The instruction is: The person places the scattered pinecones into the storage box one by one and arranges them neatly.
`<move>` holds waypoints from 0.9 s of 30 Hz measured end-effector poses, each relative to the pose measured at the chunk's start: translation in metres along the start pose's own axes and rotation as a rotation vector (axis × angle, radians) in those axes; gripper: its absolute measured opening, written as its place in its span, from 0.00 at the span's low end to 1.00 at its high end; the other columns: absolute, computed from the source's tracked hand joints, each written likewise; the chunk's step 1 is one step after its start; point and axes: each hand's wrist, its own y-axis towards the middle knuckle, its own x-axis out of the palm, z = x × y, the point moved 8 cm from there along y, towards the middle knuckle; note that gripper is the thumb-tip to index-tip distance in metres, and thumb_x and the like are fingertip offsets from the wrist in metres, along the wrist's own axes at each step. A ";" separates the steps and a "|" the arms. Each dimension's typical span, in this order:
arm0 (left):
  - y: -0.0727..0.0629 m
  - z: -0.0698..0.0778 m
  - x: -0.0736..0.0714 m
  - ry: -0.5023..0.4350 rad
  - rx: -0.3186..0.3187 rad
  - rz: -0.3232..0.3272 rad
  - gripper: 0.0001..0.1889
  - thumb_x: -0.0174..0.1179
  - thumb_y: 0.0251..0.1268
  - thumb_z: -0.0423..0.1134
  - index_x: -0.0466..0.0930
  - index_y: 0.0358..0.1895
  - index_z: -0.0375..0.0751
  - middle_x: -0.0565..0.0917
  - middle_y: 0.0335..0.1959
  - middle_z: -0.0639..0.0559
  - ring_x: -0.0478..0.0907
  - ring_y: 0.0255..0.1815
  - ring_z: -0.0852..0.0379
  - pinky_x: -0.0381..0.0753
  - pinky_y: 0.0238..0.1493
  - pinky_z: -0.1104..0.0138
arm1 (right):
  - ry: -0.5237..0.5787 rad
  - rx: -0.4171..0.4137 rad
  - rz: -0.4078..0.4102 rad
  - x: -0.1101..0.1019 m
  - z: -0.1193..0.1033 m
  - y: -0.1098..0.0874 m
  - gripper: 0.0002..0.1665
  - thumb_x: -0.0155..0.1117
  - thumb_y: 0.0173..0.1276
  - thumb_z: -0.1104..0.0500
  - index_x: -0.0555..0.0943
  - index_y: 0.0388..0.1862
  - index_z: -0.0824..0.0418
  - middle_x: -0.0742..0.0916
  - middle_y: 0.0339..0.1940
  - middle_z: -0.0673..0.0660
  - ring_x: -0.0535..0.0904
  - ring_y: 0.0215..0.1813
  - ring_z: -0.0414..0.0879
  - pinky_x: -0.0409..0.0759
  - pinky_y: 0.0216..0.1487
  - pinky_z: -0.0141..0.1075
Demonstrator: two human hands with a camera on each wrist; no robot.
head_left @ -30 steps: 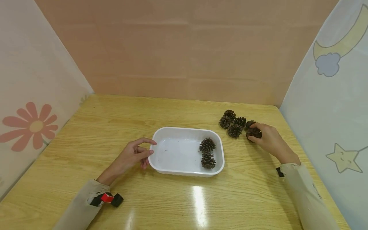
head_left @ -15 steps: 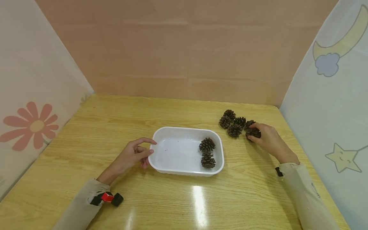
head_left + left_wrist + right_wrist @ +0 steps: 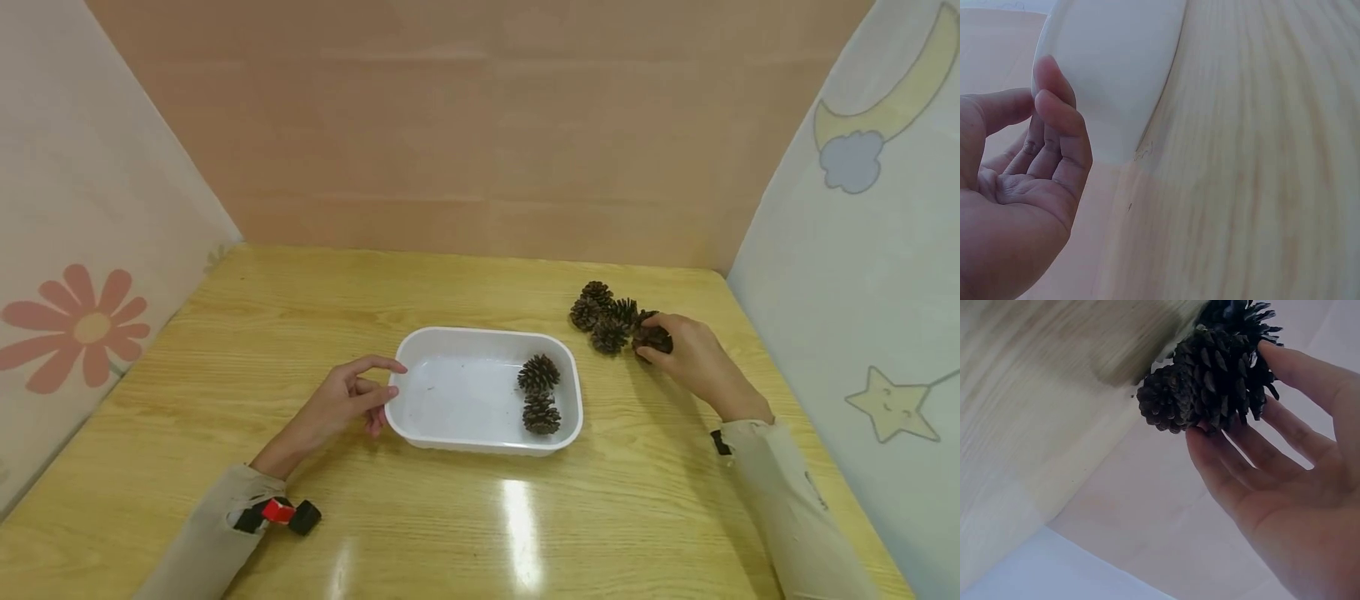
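Note:
My left hand holds the left end of a white rectangular tray, with thumb and fingertips at the rim. The left wrist view also has this hand at the edge of the tray. Inside the tray's right end lie two brown pine cones, a rear one and a front one. Right of the tray, my right hand grips a pine cone between thumb and fingers. Up close in the right wrist view, its fingers hold that cone, with another cone directly beyond it.
Several more pine cones sit clustered left of my right hand on the wooden table. A tan wall rises behind the table. Pale printed walls stand at the left and right.
My right hand and the pine cone in it have shifted slightly left, closer to the cluster. The left hand and tray keep their places, while the head view has moved a little.

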 end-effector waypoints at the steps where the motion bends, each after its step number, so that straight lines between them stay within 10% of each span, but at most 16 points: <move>1: 0.000 0.000 0.000 0.001 -0.002 0.000 0.20 0.58 0.74 0.36 0.71 0.63 0.31 0.80 0.19 0.33 0.79 0.17 0.51 0.81 0.20 0.61 | -0.003 -0.003 0.008 -0.002 -0.001 0.000 0.27 0.69 0.69 0.59 0.75 0.62 0.71 0.78 0.61 0.75 0.75 0.59 0.72 0.73 0.56 0.64; 27: 0.001 -0.001 0.000 -0.007 -0.023 0.013 0.20 0.59 0.73 0.36 0.72 0.63 0.31 0.80 0.19 0.34 0.79 0.16 0.50 0.81 0.20 0.61 | 0.008 -0.218 0.207 -0.031 -0.068 0.002 0.22 0.73 0.64 0.63 0.80 0.55 0.69 0.84 0.52 0.68 0.80 0.54 0.65 0.76 0.54 0.59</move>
